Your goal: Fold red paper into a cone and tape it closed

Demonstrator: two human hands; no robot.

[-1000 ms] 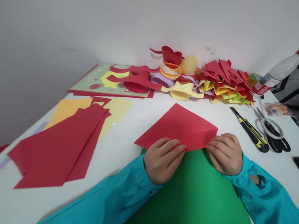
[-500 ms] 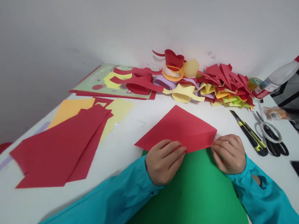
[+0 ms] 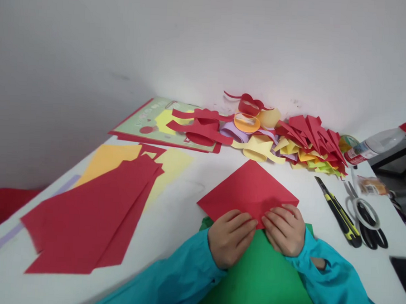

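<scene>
A red sheet of paper [image 3: 249, 186] lies turned like a diamond before me, a crease showing across its lower part. My left hand [image 3: 232, 237] has its fingers closed on the paper's near edge. Close beside it, my right hand [image 3: 285, 229] grips the same edge near the bottom corner, fingertips bent over it. The thumbs are mostly hidden. Beneath the hands and forearms lies a large green sheet [image 3: 260, 282], part of it covered by the red paper and sleeves.
Cut red sheets [image 3: 93, 219] lie left over yellow paper [image 3: 109, 160]. Behind are a green printed pad [image 3: 136, 128], paper rings [image 3: 207, 133] and folded red pieces [image 3: 309, 132]. A utility knife [image 3: 339, 211], scissors [image 3: 372, 235], a tape roll [image 3: 366, 214] and a bottle [image 3: 376, 145] are on the right.
My right hand has moved left from the paper's right corner to beside my left hand. The view has tilted up, so things sit lower in the picture.
</scene>
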